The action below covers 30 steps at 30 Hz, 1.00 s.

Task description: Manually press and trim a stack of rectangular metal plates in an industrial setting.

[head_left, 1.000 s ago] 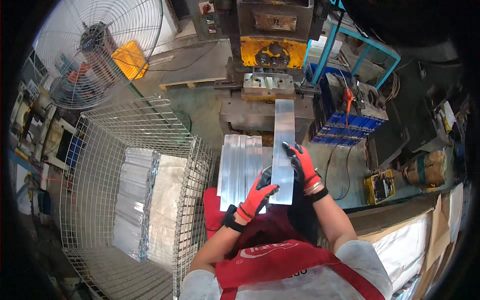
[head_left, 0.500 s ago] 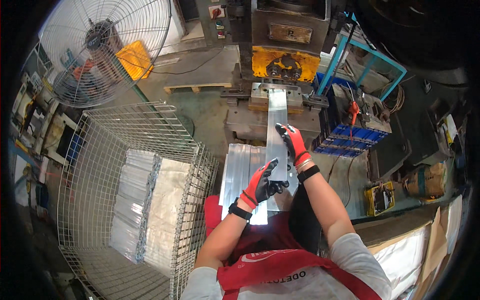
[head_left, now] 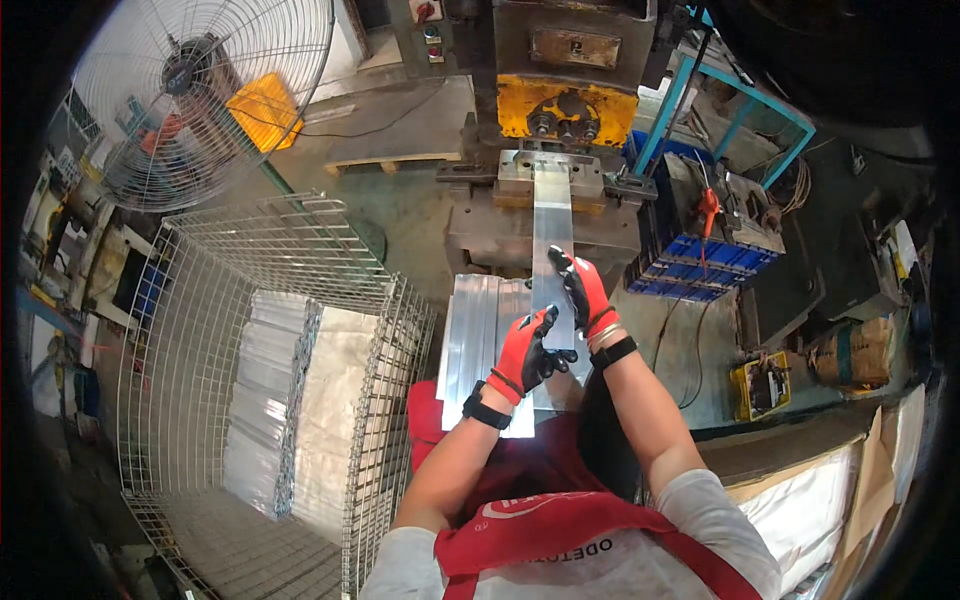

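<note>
Both gloved: left hand [head_left: 527,352] and right hand [head_left: 580,288] outstretched, grasping long metal strip [head_left: 551,240] edges.

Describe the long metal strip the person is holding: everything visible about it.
The metal strip is long, narrow, flat and silvery, like bare aluminium, with a dull sheen. It runs lengthwise away from the person, its far end lying on the bed of the press. The right hand presses on its near part, the left hand holds its near end, above a stack of similar strips.

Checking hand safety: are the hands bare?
No, both the left hand and right hand wear red-and-black gloves while gripping the metal strip.
</note>
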Available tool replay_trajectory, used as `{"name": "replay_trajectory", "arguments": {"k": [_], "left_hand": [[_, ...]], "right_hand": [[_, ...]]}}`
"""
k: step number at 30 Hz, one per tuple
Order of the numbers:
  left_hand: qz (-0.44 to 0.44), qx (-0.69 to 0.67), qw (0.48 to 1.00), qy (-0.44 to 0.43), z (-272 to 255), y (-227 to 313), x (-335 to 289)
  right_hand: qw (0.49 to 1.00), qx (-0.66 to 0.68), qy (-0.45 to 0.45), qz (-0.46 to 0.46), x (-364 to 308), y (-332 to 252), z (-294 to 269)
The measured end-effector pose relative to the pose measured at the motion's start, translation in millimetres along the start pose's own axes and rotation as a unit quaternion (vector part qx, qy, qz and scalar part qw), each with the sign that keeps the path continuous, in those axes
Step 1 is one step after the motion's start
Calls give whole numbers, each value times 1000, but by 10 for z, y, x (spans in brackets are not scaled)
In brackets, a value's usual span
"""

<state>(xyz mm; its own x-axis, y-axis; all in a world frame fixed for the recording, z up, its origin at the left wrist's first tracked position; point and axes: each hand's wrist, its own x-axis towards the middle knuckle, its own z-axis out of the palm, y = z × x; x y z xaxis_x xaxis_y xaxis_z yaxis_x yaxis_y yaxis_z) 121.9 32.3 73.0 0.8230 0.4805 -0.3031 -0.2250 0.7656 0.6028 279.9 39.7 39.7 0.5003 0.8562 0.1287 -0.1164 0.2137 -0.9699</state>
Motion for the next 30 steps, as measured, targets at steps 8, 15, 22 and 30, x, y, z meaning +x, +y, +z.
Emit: {"name": "replay_trajectory", "arguments": {"k": [8,15,22,30], "left_hand": [[10,-5,1000,8,1,-16,-2],[11,-17,1000,-21,-27,-23,21],[3,-3,1000,3,-49,-29,18],[-1,-14,1000,-19,-107,-56,45]], "right_hand": [[996,45,33,73,40,-7,44],[996,63,33,60,19,-55,61],[999,13,29,36,18,-12,51],[997,14,30,65,89,124,-28]]}}
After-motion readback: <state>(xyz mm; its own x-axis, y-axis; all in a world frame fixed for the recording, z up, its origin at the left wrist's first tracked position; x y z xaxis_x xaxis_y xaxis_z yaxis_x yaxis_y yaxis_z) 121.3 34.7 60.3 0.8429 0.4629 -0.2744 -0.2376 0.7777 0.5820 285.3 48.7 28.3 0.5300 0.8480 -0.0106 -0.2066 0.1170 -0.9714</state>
